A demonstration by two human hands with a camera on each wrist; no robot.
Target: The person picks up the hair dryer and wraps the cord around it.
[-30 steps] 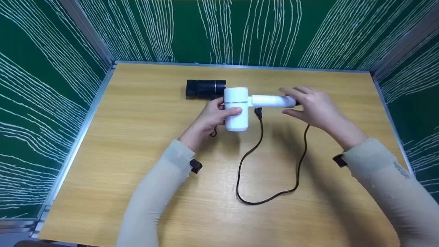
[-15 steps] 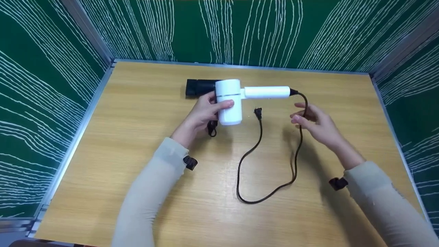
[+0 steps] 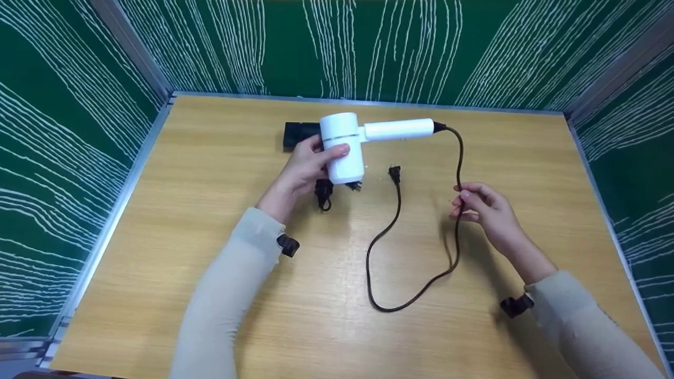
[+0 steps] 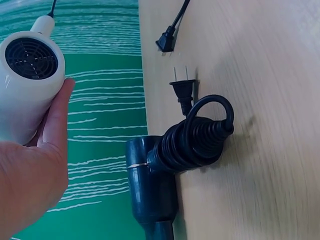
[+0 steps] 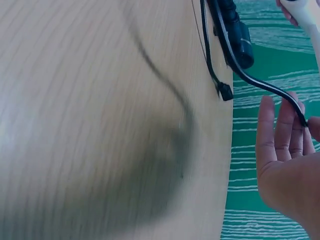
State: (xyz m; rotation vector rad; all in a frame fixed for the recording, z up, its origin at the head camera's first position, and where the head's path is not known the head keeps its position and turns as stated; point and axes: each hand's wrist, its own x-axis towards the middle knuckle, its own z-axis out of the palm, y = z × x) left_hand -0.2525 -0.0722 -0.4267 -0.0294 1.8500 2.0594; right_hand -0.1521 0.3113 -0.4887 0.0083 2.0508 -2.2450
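In the head view my left hand (image 3: 300,168) grips the barrel of a white hair dryer (image 3: 342,126), thumb across its front, above the table. The dryer's handle points right, and a black power cord (image 3: 460,152) runs from its end. My right hand (image 3: 492,216) pinches that cord between thumb and fingers; in the right wrist view the other fingers (image 5: 267,130) are extended. The cord's plug (image 3: 395,175) lies on the table. Behind the left hand a black hair dryer (image 3: 297,136) is partly hidden; the left wrist view shows it with its cord coiled around the handle (image 4: 187,145).
The wooden table (image 3: 158,252) is enclosed by green panels (image 3: 363,52) with white wavy lines. The black dryer's own plug (image 4: 183,90) sits near the white dryer's plug. A loop of the cord (image 3: 387,309) lies toward the table's front.
My left hand has carried the white dryer left and toward the back of the table. My right hand left the handle end, moved down toward me and took hold of the cord.
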